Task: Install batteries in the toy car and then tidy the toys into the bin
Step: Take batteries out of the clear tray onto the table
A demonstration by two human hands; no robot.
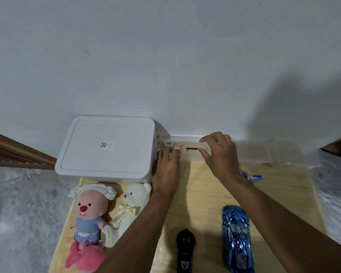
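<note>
A shiny blue toy car point(236, 239) lies at the front right of the wooden board point(201, 194), with a black remote control point(185, 251) to its left. Small blue batteries point(253, 176) lie behind my right wrist. The white bin point(106, 148) stands at the back left with its lid on. A clear plastic box point(250, 152) sits against the wall with a thin dark tool point(192, 148) inside. My left hand point(167, 166) presses its fingertips on the box's front left, by the latch point(168, 143). My right hand point(219, 154) spans the box top, thumb in front and fingers behind.
A pink plush beaver in blue clothes point(89, 213) and a cream plush bear point(130, 209) lie at the board's left, in front of the bin. Grey carpet point(18, 213) surrounds the board. A white wall rises behind. Wooden furniture point(12, 152) stands at far left.
</note>
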